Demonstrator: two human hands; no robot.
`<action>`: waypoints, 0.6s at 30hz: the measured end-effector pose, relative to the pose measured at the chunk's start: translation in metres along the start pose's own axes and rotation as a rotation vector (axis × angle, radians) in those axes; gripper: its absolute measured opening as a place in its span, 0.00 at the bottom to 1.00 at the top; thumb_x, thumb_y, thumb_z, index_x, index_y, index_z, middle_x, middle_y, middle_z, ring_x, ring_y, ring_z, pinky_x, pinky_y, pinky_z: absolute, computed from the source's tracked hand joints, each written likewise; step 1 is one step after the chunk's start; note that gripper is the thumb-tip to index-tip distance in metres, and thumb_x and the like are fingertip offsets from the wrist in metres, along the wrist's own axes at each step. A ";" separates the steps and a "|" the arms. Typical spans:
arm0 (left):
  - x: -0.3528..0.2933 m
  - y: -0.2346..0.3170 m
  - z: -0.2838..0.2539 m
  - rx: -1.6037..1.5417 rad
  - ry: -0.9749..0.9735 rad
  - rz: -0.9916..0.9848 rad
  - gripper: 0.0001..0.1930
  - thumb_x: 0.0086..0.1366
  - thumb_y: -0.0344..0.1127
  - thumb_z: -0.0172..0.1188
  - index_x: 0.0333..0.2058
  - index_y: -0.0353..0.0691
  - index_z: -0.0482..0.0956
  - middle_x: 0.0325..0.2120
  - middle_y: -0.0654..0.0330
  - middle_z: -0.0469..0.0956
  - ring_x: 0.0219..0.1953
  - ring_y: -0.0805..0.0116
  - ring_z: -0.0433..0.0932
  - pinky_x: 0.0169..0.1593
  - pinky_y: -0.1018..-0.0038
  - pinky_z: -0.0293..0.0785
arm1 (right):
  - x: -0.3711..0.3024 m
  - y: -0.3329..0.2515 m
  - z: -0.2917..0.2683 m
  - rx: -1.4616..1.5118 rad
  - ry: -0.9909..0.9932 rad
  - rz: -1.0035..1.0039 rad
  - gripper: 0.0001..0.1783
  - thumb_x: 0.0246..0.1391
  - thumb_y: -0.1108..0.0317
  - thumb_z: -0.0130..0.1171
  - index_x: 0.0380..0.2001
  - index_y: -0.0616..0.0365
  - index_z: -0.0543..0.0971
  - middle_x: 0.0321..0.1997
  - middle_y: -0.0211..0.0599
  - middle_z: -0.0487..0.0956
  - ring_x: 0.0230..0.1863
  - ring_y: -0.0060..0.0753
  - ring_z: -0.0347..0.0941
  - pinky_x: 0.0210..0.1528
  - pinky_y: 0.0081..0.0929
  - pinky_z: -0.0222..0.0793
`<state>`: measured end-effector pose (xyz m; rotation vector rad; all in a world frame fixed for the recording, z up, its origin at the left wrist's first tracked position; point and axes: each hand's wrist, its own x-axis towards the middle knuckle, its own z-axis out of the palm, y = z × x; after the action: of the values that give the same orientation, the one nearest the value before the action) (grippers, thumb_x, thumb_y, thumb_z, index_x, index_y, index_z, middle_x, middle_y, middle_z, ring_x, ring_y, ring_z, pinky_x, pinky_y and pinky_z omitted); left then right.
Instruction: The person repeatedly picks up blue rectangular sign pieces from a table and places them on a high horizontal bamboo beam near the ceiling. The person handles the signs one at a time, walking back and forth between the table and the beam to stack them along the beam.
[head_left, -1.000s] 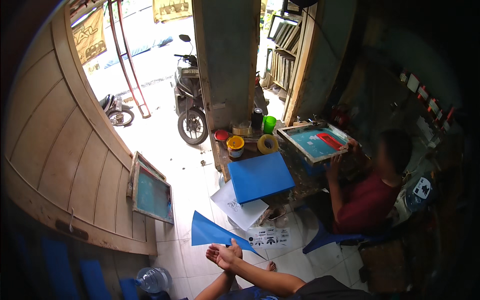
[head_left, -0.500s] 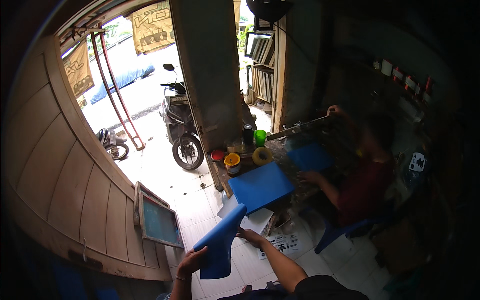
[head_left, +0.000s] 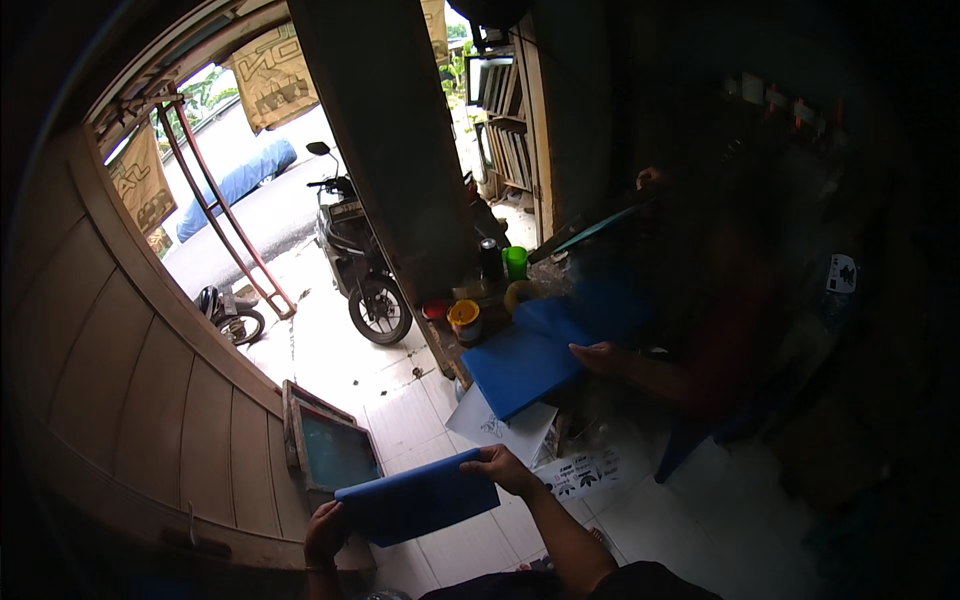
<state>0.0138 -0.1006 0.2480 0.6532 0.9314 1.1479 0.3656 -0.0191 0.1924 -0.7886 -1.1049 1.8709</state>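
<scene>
A flexible blue sheet (head_left: 425, 505) is stretched between my two hands above the tiled floor. My left hand (head_left: 328, 532) grips its left end. My right hand (head_left: 500, 468) pinches its upper right corner. Beyond it, a stack of similar blue sheets (head_left: 520, 370) lies on the near corner of the worktable. At the right, a seated person in a dark red shirt has one hand (head_left: 597, 357) at another blue sheet (head_left: 555, 320) that is partly raised over the stack. That person's other hand (head_left: 648, 178) is on the edge of a raised frame (head_left: 600, 228).
A yellow tub (head_left: 464, 318), a green cup (head_left: 515, 263) and a dark can (head_left: 489, 258) stand along the table's left side. White printed sheets (head_left: 500, 425) lie below its front edge. A framed screen (head_left: 335, 450) leans by the wooden door (head_left: 130, 380). Outside stands a motorbike (head_left: 365, 270).
The blue sheet has swung from upright and curled to lying across my hands. My left hand moved left, my right hand took its corner. The co-worker has shifted a sheet toward the stack.
</scene>
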 end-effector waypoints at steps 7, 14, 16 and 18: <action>0.014 -0.053 0.003 0.315 0.105 0.057 0.11 0.65 0.32 0.51 0.42 0.31 0.73 0.35 0.62 0.76 0.36 0.76 0.74 0.42 0.80 0.71 | -0.006 0.055 -0.042 -0.339 0.069 0.184 0.18 0.49 0.59 0.63 0.37 0.64 0.79 0.29 0.33 0.80 0.30 0.23 0.74 0.36 0.21 0.70; 0.039 -0.081 0.005 0.701 0.294 -0.032 0.08 0.66 0.32 0.49 0.35 0.31 0.73 0.22 0.70 0.68 0.25 0.83 0.61 0.30 0.84 0.61 | 0.056 0.075 -0.150 -1.085 0.303 0.252 0.14 0.44 0.67 0.58 0.36 0.60 0.80 0.33 0.46 0.80 0.36 0.41 0.77 0.41 0.32 0.71; 0.042 -0.086 0.001 0.715 0.369 -0.086 0.09 0.66 0.31 0.49 0.36 0.31 0.73 0.24 0.70 0.69 0.26 0.83 0.62 0.32 0.83 0.62 | 0.103 0.068 -0.188 -1.137 0.380 0.271 0.15 0.44 0.69 0.54 0.39 0.56 0.79 0.37 0.50 0.78 0.41 0.50 0.75 0.47 0.39 0.70; 0.043 -0.090 -0.003 0.679 0.461 -0.140 0.09 0.66 0.31 0.49 0.38 0.31 0.73 0.25 0.70 0.71 0.28 0.82 0.64 0.35 0.83 0.63 | 0.157 0.057 -0.226 -1.324 0.409 0.208 0.18 0.47 0.74 0.48 0.43 0.52 0.75 0.44 0.51 0.75 0.47 0.52 0.71 0.50 0.40 0.68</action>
<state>0.0581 -0.0862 0.1599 0.8595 1.7708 0.8570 0.4563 0.1909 0.0285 -1.9341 -1.9762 0.8120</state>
